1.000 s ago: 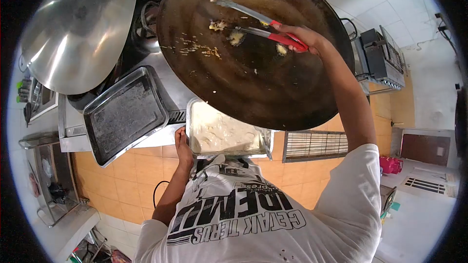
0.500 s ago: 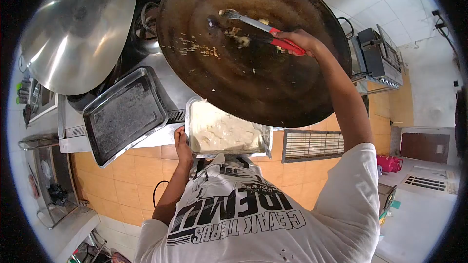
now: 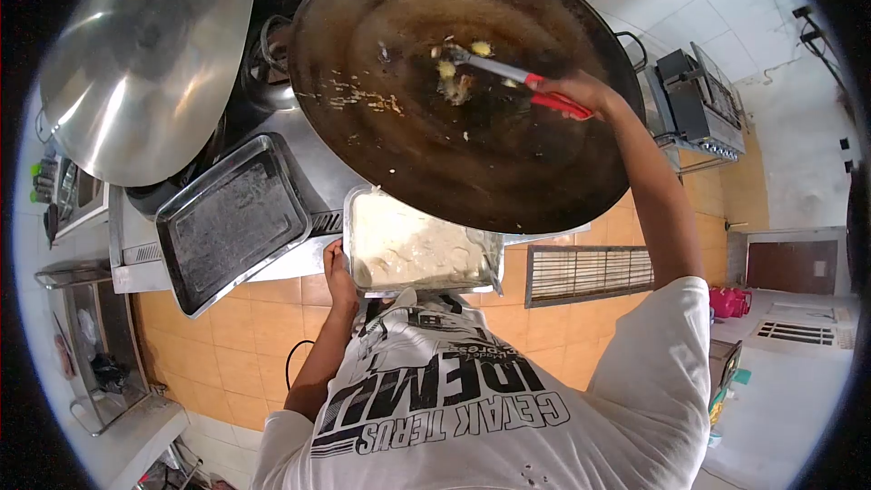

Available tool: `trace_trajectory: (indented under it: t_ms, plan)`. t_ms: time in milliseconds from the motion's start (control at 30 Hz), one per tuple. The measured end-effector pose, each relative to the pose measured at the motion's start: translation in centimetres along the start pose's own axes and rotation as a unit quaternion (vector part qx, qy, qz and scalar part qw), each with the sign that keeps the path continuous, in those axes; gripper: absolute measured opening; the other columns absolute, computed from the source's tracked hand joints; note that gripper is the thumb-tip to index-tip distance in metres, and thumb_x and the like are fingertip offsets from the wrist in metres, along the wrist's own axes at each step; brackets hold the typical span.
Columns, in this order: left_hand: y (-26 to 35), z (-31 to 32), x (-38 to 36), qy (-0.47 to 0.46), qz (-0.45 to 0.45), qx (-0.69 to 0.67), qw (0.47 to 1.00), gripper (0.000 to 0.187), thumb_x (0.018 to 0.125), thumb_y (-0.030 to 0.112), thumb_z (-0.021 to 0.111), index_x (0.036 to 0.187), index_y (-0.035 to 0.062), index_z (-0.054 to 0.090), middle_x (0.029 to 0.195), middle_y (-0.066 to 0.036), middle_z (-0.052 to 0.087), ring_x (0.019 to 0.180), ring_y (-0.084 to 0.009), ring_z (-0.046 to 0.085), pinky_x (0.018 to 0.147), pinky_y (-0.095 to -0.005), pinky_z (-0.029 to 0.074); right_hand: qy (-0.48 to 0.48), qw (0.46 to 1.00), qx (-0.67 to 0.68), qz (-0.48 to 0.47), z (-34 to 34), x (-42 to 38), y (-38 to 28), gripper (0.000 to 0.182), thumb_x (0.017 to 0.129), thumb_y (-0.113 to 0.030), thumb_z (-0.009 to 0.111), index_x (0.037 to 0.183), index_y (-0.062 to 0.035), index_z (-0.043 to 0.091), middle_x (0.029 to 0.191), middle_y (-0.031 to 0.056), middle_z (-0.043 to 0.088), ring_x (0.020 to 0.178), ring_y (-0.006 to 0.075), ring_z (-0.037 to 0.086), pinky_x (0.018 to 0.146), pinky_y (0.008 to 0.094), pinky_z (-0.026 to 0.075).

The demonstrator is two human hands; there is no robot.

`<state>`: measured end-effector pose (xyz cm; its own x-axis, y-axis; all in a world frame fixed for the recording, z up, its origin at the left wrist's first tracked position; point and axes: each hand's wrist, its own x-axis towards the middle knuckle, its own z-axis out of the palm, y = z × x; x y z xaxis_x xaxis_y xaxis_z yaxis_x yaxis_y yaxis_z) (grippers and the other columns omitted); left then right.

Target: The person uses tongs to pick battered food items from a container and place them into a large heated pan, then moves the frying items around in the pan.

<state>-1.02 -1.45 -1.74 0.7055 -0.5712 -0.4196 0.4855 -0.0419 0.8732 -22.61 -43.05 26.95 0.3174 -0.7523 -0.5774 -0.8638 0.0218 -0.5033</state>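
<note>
Fingers of the right hand point(image 3: 581, 91) clench the red-handled metal tongs point(image 3: 513, 77), whose tips pinch toward small pale pieces of food point(image 3: 454, 77) frying in the big dark round wok point(image 3: 454, 154), keeping the hand back from the hot oil. Below, the left hand point(image 3: 337, 274) grips the near edge of the rectangular metal tray of pale batter point(image 3: 413, 249), steadying it just beside the wok; an empty dark baking tray point(image 3: 231, 218) lies further left.
</note>
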Motion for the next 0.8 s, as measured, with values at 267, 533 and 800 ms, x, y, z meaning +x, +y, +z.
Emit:
trace_trajectory:
  t_ms: [267, 533, 800]
  plan:
    - [-0.7, -0.4, 0.3, -0.005, 0.004, -0.002, 1.0, 0.021, 0.097, 0.015, 0.037, 0.107, 0.0047, 0.053, 0.103, -0.004, 0.053, 0.097, -0.0143, 0.046, 0.091, -0.0283, 0.034, 0.074, 0.996, 0.053, -0.01, -2.8, -0.7, 1.4, 0.054, 0.069, -0.057, 0.071, 0.081, -0.0044, 0.067, 0.065, 0.0042, 0.061, 0.046, 0.0112, 0.055, 0.039, 0.0232, 0.043]
    - [0.4, 0.2, -0.5, -0.009, 0.011, -0.021, 1.0, 0.019, 0.097, 0.015, 0.038, 0.107, 0.0053, 0.052, 0.103, -0.004, 0.052, 0.097, -0.0141, 0.046, 0.092, -0.0282, 0.034, 0.11, 0.992, -0.013, -0.058, -3.5, 3.7, 0.7, 0.055, 0.067, -0.059, 0.07, 0.071, -0.0051, 0.064, 0.059, 0.005, 0.057, 0.047, 0.0119, 0.054, 0.041, 0.0256, 0.04]
    - [-0.6, -0.4, 0.0, -0.008, 0.014, -0.014, 1.0, 0.019, 0.097, 0.015, 0.039, 0.107, 0.0058, 0.052, 0.103, -0.003, 0.052, 0.095, -0.0133, 0.046, 0.091, -0.0279, 0.035, 0.069, 0.998, -0.011, 0.006, -3.1, 4.3, 0.3, 0.058, 0.065, -0.062, 0.071, 0.069, -0.0045, 0.063, 0.055, 0.005, 0.055, 0.044, 0.0121, 0.053, 0.038, 0.0255, 0.04]
